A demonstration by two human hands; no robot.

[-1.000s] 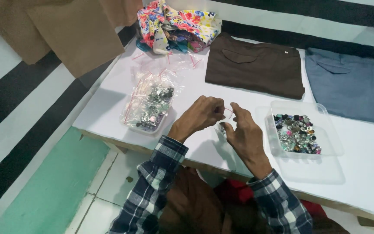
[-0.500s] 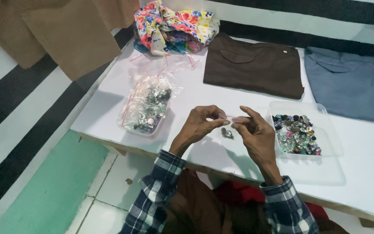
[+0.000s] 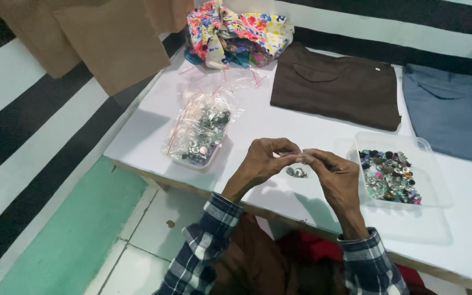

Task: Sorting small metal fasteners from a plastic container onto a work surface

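Note:
Above the white table's [image 3: 154, 136] near edge, my left hand [image 3: 263, 161] and my right hand [image 3: 334, 175] meet fingertip to fingertip, pinching a small clear plastic bag [image 3: 295, 156] between them. A couple of small metal buttons [image 3: 296, 172] lie on the table just under the fingers. To the right stands a clear plastic tray [image 3: 430, 175] holding several coloured and metallic buttons [image 3: 390, 176]. To the left sits a clear bag of metal buttons [image 3: 199, 136].
A folded brown shirt [image 3: 337, 87] and a folded grey-blue shirt [image 3: 454, 112] lie at the back. A floral cloth bundle [image 3: 236, 30] sits at the back left, with tan fabric [image 3: 99, 38] hanging beyond the table. Green and white floor lies below left.
My hands have lifted a little off the table and come together at the fingertips, leaving the small buttons lying beneath them.

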